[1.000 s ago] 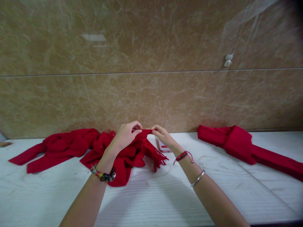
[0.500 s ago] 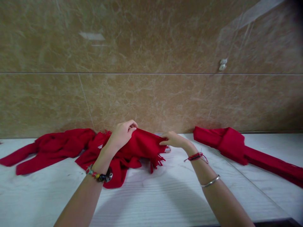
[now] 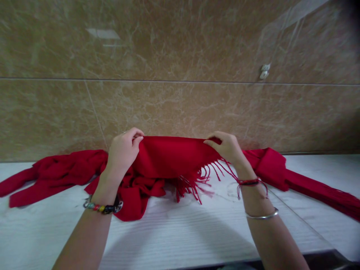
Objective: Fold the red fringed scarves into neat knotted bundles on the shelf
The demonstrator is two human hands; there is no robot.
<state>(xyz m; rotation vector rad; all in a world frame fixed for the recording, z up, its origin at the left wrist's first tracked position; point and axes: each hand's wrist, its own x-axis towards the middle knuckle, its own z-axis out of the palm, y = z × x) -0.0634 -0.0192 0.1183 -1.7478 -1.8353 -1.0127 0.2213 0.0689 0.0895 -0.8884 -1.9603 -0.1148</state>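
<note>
A red fringed scarf (image 3: 168, 155) is stretched between my two hands, its upper edge pulled nearly straight and raised off the surface. My left hand (image 3: 123, 150) pinches that edge on one side, thumb against fingers. On the other side, my right hand (image 3: 225, 146) grips the corner between thumb and fingertips. Fringe hangs loosely along the slanting end near the right hand. Below and beside the left wrist, the rest of the scarf lies bunched in folds on the pale surface.
More crumpled red cloth (image 3: 67, 168) lies at the left against the brown marble-patterned wall (image 3: 180, 108). A folded red scarf (image 3: 268, 165) with a long fringed tail rests at the right. The white wood-grain table (image 3: 180, 232) ends at a dark edge in front. A small white fixture (image 3: 264, 71) sits on the wall.
My hands have moved apart and upward, spreading the scarf's end wider and pulling its top edge taut. More fringe now shows, and the right hand has shifted to the right.
</note>
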